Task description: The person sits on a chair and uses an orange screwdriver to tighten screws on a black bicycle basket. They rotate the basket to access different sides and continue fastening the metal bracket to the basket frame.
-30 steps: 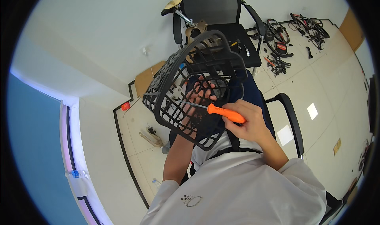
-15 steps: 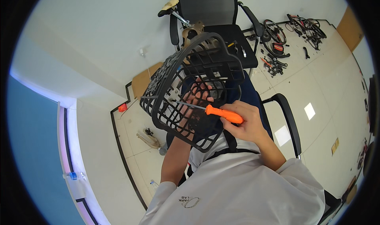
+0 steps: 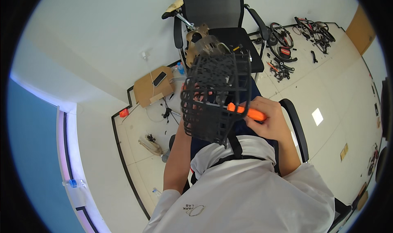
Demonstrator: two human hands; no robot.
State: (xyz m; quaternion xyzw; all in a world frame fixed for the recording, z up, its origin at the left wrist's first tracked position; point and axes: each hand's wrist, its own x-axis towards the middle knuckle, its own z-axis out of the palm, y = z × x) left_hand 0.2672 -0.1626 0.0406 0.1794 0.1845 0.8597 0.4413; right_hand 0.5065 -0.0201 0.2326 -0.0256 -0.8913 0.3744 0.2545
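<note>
A black plastic bicycle basket (image 3: 208, 124) is tilted in front of my lap, its lattice side toward me. Partly hidden behind its bars, my left hand (image 3: 199, 94) supports and holds it, with the fingertips only partly visible. My right hand (image 3: 268, 115) is closed around the orange handle of a screwdriver (image 3: 251, 112). The screwdriver's metal shaft points left into the basket, behind the nearer bars. What its tip touches is hidden by the lattice.
An office chair (image 3: 235, 40) faces me, with a bicycle saddle (image 3: 175, 7) and small tools on it. A phone (image 3: 159, 79) lies on a cardboard box (image 3: 143, 89) at left. Bicycle parts (image 3: 282, 71) and a wheel (image 3: 281, 34) lie at far right.
The basket has turned, so its open rim no longer faces me and its lattice side does. My right hand and the screwdriver have shifted right.
</note>
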